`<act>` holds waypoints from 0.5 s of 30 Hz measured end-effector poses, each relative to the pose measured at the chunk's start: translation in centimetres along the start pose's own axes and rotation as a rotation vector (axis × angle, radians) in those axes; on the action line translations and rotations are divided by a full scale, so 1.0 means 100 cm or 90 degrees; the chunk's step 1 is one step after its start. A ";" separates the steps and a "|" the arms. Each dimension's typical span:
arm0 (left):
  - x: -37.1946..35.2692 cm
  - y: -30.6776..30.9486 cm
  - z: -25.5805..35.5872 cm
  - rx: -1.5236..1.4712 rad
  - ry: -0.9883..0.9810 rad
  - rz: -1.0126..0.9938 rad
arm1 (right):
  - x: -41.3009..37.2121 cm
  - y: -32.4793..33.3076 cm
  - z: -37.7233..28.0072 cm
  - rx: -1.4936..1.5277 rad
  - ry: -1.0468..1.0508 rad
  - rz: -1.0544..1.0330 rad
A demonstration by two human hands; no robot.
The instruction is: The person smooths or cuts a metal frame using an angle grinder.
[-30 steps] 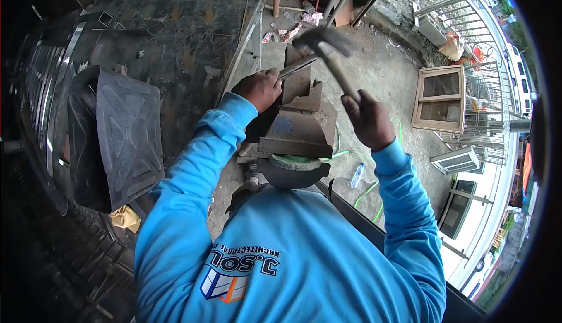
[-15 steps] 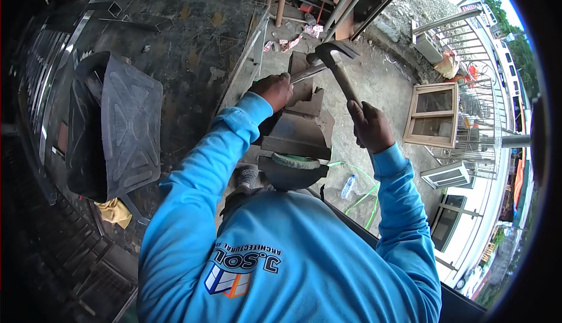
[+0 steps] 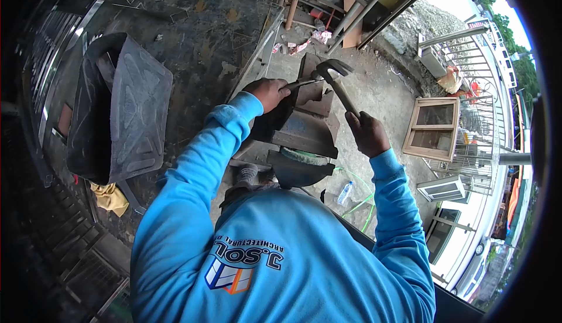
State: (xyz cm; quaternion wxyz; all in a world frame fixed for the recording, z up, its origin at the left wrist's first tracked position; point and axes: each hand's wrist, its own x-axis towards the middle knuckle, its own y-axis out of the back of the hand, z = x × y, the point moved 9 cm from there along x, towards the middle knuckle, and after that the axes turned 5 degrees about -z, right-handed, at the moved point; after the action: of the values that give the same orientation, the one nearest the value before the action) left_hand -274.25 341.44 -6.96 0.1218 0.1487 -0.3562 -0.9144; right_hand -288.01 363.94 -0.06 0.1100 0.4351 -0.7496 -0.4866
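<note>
just past the fingers of the left hand [image 3: 268, 93], closed on a metal strip [image 3: 301, 83], the right hand [image 3: 366, 132] grips the hammer [image 3: 335, 76]: striking step; next blow needs a steady hold.

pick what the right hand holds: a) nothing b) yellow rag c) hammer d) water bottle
c: the right hand grips the hammer by its handle, while the left hand holds a strip at the vise.

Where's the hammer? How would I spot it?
Find the big metal vise in the middle, beyond the blue sleeves. Above it, the right hand grips the hammer: wooden handle, dark curved claw head, unlike the thin flat strip in the left hand.
</note>
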 end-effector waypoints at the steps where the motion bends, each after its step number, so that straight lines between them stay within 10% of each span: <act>1: 0.001 -0.002 -0.001 0.015 -0.001 0.008 | 0.000 0.001 0.002 0.007 -0.008 -0.005; 11: 0.004 -0.008 -0.008 0.089 0.002 0.050 | -0.024 0.051 -0.085 0.401 0.164 0.091; 15: 0.005 -0.007 -0.006 0.113 0.016 0.025 | 0.010 0.017 -0.017 0.034 0.072 0.026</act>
State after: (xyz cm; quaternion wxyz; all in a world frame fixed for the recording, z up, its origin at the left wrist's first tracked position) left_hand -274.61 341.38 -7.97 0.1307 0.1633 -0.4373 -0.8747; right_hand -288.54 362.36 1.89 0.1506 0.4496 -0.7635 -0.4385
